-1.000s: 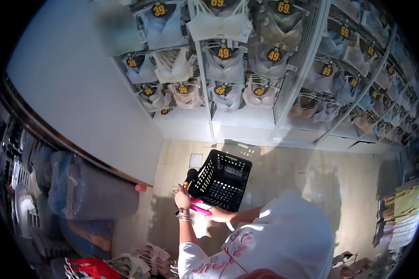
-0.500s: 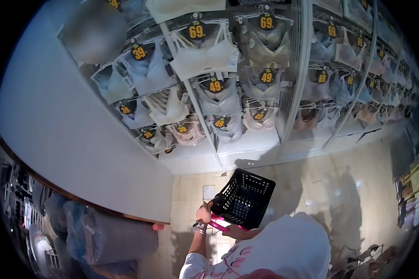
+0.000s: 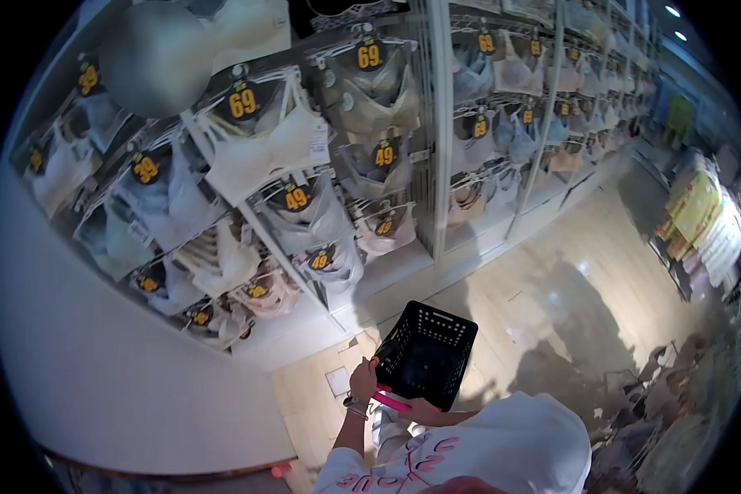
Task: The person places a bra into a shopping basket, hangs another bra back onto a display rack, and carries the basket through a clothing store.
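A black plastic shopping basket [image 3: 426,350] with perforated sides hangs in front of my body, above the floor. Its inside looks dark, with nothing I can make out in it. My left hand [image 3: 364,379], with a watch and bracelet on the wrist, is closed at the basket's left rim. A pink handle [image 3: 392,402] runs along the near side of the basket. My right hand [image 3: 424,412] is closed around the right part of this handle, its fingers partly hidden.
Bras on hangers with price tags fill the wall rack [image 3: 296,198] ahead. A white panel [image 3: 140,387] stands at the left. Folded or hanging garments [image 3: 700,222] are at the right, with more hanging items [image 3: 650,412] near my right side. Pale floor [image 3: 527,305] runs between.
My view has turned to the right, so the racks slide left and more of the right aisle shows. Both hands keep their hold on the basket.
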Available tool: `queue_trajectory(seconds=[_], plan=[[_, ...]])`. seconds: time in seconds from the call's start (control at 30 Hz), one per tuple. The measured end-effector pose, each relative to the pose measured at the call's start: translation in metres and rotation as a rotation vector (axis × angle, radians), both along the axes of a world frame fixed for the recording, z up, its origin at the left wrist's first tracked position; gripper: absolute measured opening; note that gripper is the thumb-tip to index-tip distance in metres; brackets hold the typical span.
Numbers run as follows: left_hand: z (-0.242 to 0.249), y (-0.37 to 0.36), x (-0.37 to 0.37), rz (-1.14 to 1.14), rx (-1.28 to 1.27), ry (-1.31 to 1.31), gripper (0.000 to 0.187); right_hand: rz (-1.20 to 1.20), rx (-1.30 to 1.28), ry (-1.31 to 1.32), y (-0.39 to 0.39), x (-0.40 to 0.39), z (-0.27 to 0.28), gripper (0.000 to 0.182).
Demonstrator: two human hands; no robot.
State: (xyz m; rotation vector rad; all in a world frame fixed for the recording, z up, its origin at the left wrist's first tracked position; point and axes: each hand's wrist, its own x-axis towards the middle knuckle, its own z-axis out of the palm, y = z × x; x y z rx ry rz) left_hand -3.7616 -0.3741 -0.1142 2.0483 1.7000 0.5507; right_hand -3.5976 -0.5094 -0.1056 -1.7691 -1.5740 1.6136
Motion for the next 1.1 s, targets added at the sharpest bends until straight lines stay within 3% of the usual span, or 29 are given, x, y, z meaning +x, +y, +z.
queue_trajectory(seconds=[0.13, 0.3, 0.4, 0.5, 0.67, 1.1], plan=[[-0.004, 0.037, 0.012, -0.198, -0.009, -0.071, 0.038, -0.054, 0.154, -0.163, 0.017, -0.006, -0.030, 0.051], [-0.009, 0.077, 0.032, -0.345, 0.059, -0.102, 0.037, -0.272, 0.155, -0.385, 0.035, -0.024, 0.018, 0.042], [-0.014, 0.102, 0.052, -0.420, 0.047, -0.093, 0.036, -0.383, 0.229, -0.535, 0.050, -0.037, 0.018, 0.039], [-0.005, 0.117, 0.066, -0.493, 0.022, -0.073, 0.036, -0.512, 0.098, -0.574, 0.063, -0.045, 0.035, 0.037], [0.001, 0.138, 0.107, -0.505, 0.020, -0.135, 0.038, -0.460, 0.311, -0.747, 0.079, -0.009, 0.005, 0.033], [0.008, 0.168, 0.254, -0.791, -0.065, -0.034, 0.034, -0.632, 0.423, -0.869, 0.102, 0.117, 0.003, 0.025]])
